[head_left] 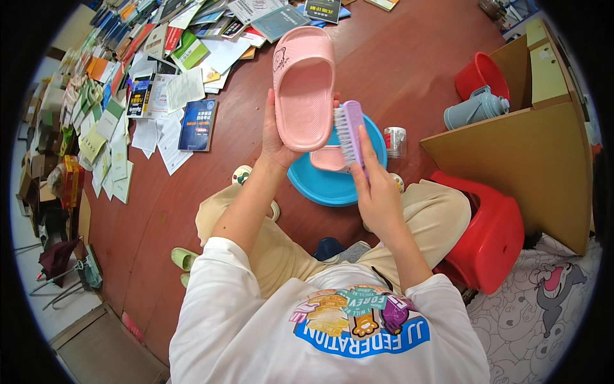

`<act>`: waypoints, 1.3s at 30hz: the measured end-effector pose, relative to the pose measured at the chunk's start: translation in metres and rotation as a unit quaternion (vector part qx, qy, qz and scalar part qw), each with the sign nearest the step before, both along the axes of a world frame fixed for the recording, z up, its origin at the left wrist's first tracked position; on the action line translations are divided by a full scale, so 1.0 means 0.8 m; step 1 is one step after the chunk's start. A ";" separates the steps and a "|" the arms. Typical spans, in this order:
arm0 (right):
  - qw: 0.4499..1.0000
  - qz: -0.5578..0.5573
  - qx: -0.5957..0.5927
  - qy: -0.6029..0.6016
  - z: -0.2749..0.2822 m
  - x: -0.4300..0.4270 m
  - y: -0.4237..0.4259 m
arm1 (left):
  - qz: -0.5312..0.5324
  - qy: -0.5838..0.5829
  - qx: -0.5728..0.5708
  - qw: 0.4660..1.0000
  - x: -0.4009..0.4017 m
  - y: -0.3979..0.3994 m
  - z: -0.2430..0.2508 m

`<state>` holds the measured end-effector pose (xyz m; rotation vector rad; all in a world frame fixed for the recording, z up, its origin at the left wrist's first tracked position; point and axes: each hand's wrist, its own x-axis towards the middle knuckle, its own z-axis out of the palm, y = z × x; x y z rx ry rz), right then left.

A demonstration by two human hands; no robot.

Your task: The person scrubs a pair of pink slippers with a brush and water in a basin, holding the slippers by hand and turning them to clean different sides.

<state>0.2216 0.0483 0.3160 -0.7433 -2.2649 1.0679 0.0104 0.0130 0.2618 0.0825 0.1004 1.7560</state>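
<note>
Up in front of me, my left hand (278,139) holds a pink slide sandal (307,89) from below, its footbed facing me and its strap at the far end. My right hand (379,197) grips a purple scrubbing brush (354,129); its white bristles face the sandal's right edge, and whether they touch it I cannot tell. Underneath, a blue plastic basin (316,189) stands on the floor with a second pink slide sandal (328,159) in it, partly hidden by the brush.
Books and papers (192,91) lie heaped at the upper left. Right of the basin stands a clear container (395,142). Further right are a red bucket (479,77), a grey-blue thermos flask (475,111), a wooden panel (518,158) and a red plastic stool (494,235). Green slippers (183,259) lie left.
</note>
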 end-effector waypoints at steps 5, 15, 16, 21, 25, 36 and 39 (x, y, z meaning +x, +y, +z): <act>0.988 0.046 0.103 -0.107 -0.001 -0.034 -0.023 | 0.001 0.019 -0.014 1.000 0.011 0.011 0.002; 0.963 0.047 0.114 -0.239 -0.017 -0.028 -0.011 | 0.059 0.068 -0.123 0.988 -0.002 0.025 -0.031; 0.963 0.046 0.115 -0.240 -0.019 -0.030 -0.007 | 0.061 0.072 -0.132 0.987 0.002 0.025 -0.030; 0.986 0.003 0.116 -0.116 -0.040 -0.072 0.013 | 0.069 0.112 -0.220 0.967 0.025 0.024 -0.015; 0.966 0.019 0.177 -0.187 -0.038 -0.038 0.013 | 0.043 0.079 -0.169 0.981 0.007 0.021 -0.012; 0.981 0.017 0.139 -0.136 -0.063 -0.003 0.010 | 0.012 0.070 -0.122 0.990 0.001 0.015 -0.021; 0.974 -0.028 0.193 -0.119 -0.058 -0.001 0.033 | 0.055 0.097 -0.206 0.972 0.011 0.018 -0.025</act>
